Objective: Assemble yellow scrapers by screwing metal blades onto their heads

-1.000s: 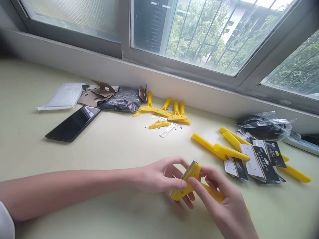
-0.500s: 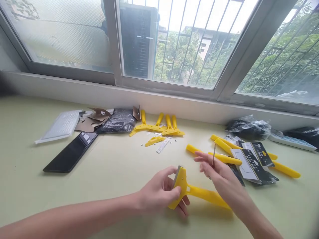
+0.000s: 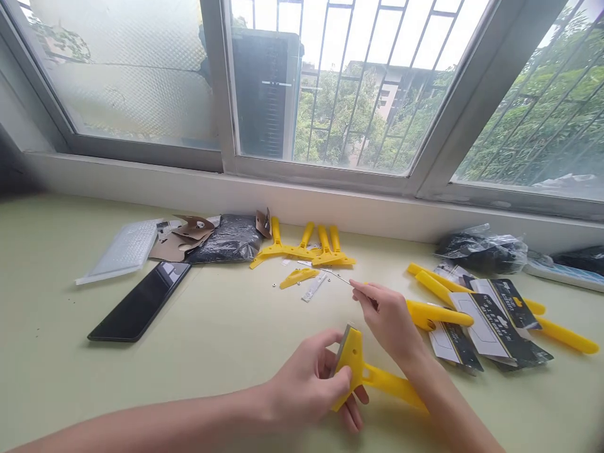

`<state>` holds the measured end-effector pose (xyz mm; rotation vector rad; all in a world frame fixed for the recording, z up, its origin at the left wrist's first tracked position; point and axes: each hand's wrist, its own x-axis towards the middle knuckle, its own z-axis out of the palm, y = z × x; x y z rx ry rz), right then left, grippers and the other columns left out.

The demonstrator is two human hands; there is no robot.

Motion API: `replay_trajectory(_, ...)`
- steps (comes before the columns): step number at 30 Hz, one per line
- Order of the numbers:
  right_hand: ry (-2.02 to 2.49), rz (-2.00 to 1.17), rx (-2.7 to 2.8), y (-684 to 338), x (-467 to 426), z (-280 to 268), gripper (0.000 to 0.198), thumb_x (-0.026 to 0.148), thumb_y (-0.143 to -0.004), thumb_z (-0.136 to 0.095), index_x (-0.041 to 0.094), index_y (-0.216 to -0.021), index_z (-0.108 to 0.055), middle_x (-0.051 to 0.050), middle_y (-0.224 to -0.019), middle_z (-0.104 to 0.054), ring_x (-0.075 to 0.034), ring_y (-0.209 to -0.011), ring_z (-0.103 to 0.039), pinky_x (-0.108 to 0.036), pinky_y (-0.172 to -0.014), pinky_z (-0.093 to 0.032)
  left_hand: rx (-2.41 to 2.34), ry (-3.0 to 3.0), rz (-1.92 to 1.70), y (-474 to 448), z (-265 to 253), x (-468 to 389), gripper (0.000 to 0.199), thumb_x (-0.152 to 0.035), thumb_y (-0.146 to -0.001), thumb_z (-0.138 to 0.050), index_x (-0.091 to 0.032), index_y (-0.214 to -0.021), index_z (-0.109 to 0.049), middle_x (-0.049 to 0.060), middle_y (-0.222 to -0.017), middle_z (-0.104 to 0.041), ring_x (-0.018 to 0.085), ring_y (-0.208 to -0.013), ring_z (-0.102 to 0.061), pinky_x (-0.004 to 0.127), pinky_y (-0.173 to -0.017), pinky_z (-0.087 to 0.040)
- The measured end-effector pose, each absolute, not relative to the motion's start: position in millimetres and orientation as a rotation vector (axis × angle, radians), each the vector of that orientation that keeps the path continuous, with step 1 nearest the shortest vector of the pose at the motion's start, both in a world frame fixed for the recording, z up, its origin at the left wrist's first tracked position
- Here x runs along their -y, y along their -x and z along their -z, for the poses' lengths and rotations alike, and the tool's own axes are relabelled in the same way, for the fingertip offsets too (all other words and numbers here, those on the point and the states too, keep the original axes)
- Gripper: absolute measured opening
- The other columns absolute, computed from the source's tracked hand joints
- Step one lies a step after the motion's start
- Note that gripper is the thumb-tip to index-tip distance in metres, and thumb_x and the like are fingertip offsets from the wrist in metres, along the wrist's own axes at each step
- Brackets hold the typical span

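My left hand [image 3: 311, 384] grips a yellow scraper [image 3: 356, 352] by its wide head, thumb on the upper face and fingers beneath. A grey metal strip runs along the head's left edge, and a small hole shows in the face. The scraper's handle points right and passes under my right wrist. Between the fingertips of my right hand [image 3: 384, 314] is a thin metal rod-like tool [image 3: 338, 277]; its other end is hidden in the hand. The tool's tip points left, towards a clear packet [image 3: 314, 287] and small metal nuts [image 3: 329, 280] near a loose yellow scraper plate [image 3: 298, 277].
Several yellow scrapers [image 3: 306, 250] lie by the wall. At right are loose yellow handles [image 3: 569, 335], black-and-white packages [image 3: 495, 324] and a black plastic bag [image 3: 481, 251]. A phone [image 3: 140, 305], bubble-wrap pouch [image 3: 120, 251], cardboard [image 3: 174, 246] and dark bag [image 3: 231, 238] lie left.
My right hand has moved left and away from me, swinging the metal tool from upright to nearly flat, pointing left. The left hand keeps its hold on the scraper. The view has shifted slightly.
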<state>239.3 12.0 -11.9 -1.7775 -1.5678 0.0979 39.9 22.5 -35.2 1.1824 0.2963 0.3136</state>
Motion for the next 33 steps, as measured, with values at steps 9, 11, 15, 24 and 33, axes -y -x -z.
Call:
replay_trajectory(9, 1.704, -0.097, 1.580, -237, -18, 16, 0.032, 0.026, -0.097, -0.046, 0.016, -0.106, -0.075, -0.011, -0.094, -0.074, -0.021, -0.080, -0.067, -0.033, -0.077, -0.052, -0.318, -1.159, -0.316, -41, 33, -22, 0.057, -0.060, -0.085, -0.069, -0.017, -0.115, -0.046, 0.008, -0.083, -0.069, 0.017, -0.057, -0.070, 0.025, -0.054, -0.056)
replay_trajectory(11, 1.705, -0.101, 1.583, -237, -19, 16, 0.032, 0.026, -0.097, -0.045, 0.016, -0.105, -0.075, -0.011, -0.096, -0.075, -0.021, -0.082, -0.067, -0.034, -0.078, -0.051, -0.311, -1.154, -0.320, -40, 33, -22, 0.058, -0.061, -0.085, -0.069, -0.017, -0.115, -0.046, 0.009, -0.084, -0.069, 0.017, -0.058, -0.071, 0.026, -0.054, -0.057)
replay_trajectory(15, 1.708, -0.109, 1.582, -237, -19, 16, 0.031, 0.025, -0.097, -0.047, 0.016, -0.104, -0.075, -0.011, -0.096, -0.075, -0.022, -0.084, -0.067, -0.035, -0.079, -0.051, -0.315, -1.157, -0.316, -41, 34, -23, 0.061, -0.065, -0.083, -0.069, -0.018, -0.114, -0.046, 0.009, -0.085, -0.069, 0.017, -0.058, -0.071, 0.027, -0.055, -0.057)
replay_trajectory(24, 1.716, -0.093, 1.427, -242, 3, -4, 0.030, 0.034, -0.096, -0.055, 0.017, -0.105, -0.077, -0.008, -0.091, -0.074, -0.019, -0.074, -0.064, -0.031, -0.072, -0.052, -0.311, -1.545, -0.370, -31, 22, -17, 0.024, -0.037, -0.098, -0.054, -0.018, -0.112, -0.051, 0.008, -0.092, -0.068, 0.014, -0.070, -0.068, 0.023, -0.064, -0.054)
replay_trajectory(33, 1.815, -0.478, 0.980, -267, 144, -3, 0.033, 0.055, -0.071, -0.079, 0.025, -0.085, -0.084, -0.004, -0.073, -0.070, -0.017, -0.062, -0.061, -0.020, -0.049, -0.051, 0.357, -2.558, -0.789, -28, 34, -18, 0.008, -0.018, -0.097, -0.047, -0.019, -0.105, -0.045, 0.006, -0.098, -0.073, 0.012, -0.070, -0.064, 0.019, -0.069, -0.049)
